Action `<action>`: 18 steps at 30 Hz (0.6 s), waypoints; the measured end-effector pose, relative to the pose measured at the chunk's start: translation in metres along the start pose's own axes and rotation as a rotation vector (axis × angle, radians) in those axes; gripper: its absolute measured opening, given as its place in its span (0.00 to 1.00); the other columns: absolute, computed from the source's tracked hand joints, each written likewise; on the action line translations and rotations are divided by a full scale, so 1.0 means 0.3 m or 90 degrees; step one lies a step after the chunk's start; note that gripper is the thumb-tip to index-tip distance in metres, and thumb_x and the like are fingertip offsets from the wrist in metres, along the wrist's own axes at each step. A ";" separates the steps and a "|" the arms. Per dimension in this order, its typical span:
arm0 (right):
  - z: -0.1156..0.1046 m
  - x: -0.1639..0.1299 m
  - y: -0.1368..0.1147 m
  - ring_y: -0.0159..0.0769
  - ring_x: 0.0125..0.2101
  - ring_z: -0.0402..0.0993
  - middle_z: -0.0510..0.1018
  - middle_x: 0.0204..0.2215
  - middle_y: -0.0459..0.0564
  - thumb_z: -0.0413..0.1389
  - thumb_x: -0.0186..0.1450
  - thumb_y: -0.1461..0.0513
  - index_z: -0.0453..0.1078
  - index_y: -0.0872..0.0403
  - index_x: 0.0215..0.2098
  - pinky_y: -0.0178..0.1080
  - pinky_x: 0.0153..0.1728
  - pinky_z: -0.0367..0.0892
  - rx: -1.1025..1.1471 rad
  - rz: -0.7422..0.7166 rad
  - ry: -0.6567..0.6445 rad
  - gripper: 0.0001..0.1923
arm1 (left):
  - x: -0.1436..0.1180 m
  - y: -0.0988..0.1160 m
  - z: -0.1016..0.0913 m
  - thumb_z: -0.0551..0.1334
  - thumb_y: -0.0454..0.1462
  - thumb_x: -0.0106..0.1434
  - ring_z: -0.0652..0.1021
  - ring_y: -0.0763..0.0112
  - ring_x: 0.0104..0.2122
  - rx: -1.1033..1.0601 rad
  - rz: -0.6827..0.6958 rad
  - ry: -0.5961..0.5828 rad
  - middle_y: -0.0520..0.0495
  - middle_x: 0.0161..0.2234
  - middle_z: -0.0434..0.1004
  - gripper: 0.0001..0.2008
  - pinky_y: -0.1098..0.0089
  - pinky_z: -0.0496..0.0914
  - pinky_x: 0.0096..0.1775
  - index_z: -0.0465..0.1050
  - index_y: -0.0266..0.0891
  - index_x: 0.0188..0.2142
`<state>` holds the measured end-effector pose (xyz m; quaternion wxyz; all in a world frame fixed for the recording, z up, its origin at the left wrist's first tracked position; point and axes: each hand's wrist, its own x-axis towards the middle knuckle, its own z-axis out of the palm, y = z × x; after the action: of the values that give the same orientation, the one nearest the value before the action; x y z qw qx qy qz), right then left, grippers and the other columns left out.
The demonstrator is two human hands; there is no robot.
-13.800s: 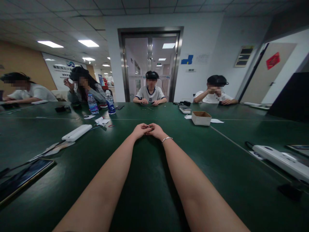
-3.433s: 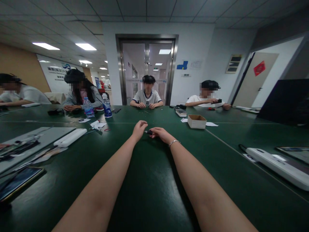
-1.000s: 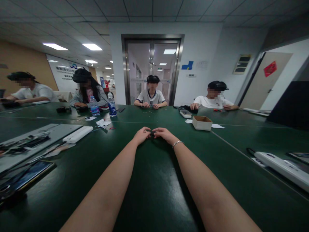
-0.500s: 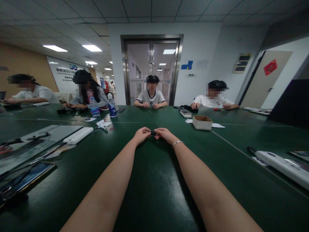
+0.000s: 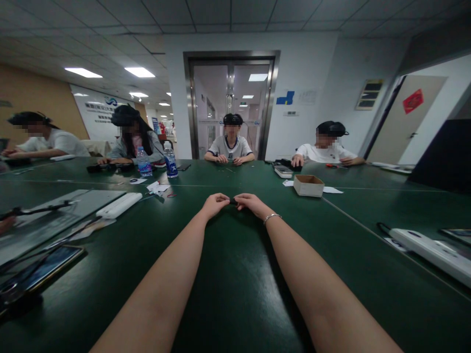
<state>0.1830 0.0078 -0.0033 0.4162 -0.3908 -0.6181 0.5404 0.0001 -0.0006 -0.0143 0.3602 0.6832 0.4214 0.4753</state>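
Observation:
Both my arms stretch forward over the green table (image 5: 235, 274). Between my fingertips is a small black object (image 5: 233, 201), too small and covered to tell its kind. My left hand (image 5: 215, 206) pinches its left end with thumb and fingers. At its right end, my right hand (image 5: 250, 205) is closed on it in the same way, fingers curled. A silvery bracelet (image 5: 272, 217) circles my right wrist.
An open cardboard box (image 5: 308, 187) stands ahead to the right. White power strips lie at right (image 5: 427, 250) and left (image 5: 119, 206). A phone (image 5: 55, 267) is at near left, two bottles (image 5: 170, 162) farther off. Several people sit around the table.
My hands stay together on the small black object with barely any shift. The black object shows slightly less between the fingertips.

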 end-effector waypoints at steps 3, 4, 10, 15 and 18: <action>-0.004 -0.003 0.000 0.24 0.19 0.70 0.75 0.26 0.47 0.58 0.56 0.71 0.70 0.59 0.36 0.27 0.24 0.67 -0.008 -0.007 0.001 0.09 | -0.001 0.002 -0.001 0.63 0.37 0.51 0.75 0.69 0.31 0.003 -0.009 -0.001 0.44 0.30 0.76 0.09 0.66 0.68 0.39 0.72 0.34 0.32; -0.004 -0.005 -0.001 0.24 0.20 0.70 0.76 0.26 0.46 0.58 0.55 0.72 0.70 0.59 0.36 0.27 0.25 0.67 -0.009 -0.009 -0.005 0.11 | -0.002 0.004 -0.001 0.63 0.37 0.51 0.75 0.68 0.31 0.003 -0.012 -0.001 0.44 0.30 0.76 0.09 0.66 0.68 0.39 0.72 0.34 0.32; 0.010 -0.015 -0.020 0.27 0.21 0.71 0.76 0.28 0.50 0.56 0.60 0.67 0.69 0.60 0.39 0.29 0.26 0.68 -0.050 0.026 -0.023 0.08 | -0.003 0.012 -0.002 0.62 0.36 0.51 0.75 0.69 0.32 -0.011 -0.015 0.015 0.44 0.30 0.76 0.08 0.66 0.68 0.40 0.72 0.34 0.32; 0.011 -0.019 -0.022 0.26 0.20 0.71 0.75 0.26 0.49 0.53 0.61 0.69 0.68 0.60 0.38 0.29 0.26 0.67 -0.050 0.010 -0.038 0.07 | -0.004 0.010 -0.005 0.63 0.36 0.51 0.75 0.68 0.33 0.004 -0.012 0.005 0.44 0.32 0.76 0.09 0.66 0.68 0.40 0.72 0.35 0.33; 0.007 -0.022 -0.020 0.25 0.20 0.70 0.74 0.26 0.46 0.55 0.57 0.74 0.68 0.59 0.40 0.28 0.26 0.67 -0.035 -0.012 -0.043 0.13 | -0.008 0.013 -0.007 0.62 0.37 0.52 0.75 0.68 0.31 0.021 -0.018 -0.011 0.43 0.31 0.76 0.10 0.66 0.68 0.39 0.72 0.34 0.34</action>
<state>0.1832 0.0002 0.0019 0.3891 -0.3780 -0.6499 0.5322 -0.0013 -0.0040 -0.0110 0.3594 0.6872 0.4356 0.4570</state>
